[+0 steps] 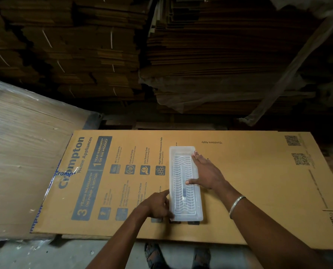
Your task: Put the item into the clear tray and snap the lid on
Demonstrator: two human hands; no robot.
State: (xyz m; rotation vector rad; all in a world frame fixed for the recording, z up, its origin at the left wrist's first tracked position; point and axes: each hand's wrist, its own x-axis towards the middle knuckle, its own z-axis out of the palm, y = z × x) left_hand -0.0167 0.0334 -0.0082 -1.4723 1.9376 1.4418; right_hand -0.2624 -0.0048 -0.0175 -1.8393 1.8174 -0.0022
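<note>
A long clear plastic tray (181, 152) lies lengthwise on a flat printed cardboard sheet (249, 181). A ribbed clear lid covers it, and a slim item shows faintly through the plastic in the middle. My right hand (206, 172) lies flat and spread on the tray's right side, thumb across the lid, fingers reaching toward the far end. My left hand (158, 205) touches the tray's near left edge, index finger stretched along the rim and the other fingers curled. I cannot tell whether the lid is snapped shut.
Tall stacks of flattened cartons (220, 55) rise behind the sheet. A plastic-wrapped cardboard stack (26, 152) stands at the left. My sandalled feet (156, 255) are on the concrete floor below the sheet's near edge.
</note>
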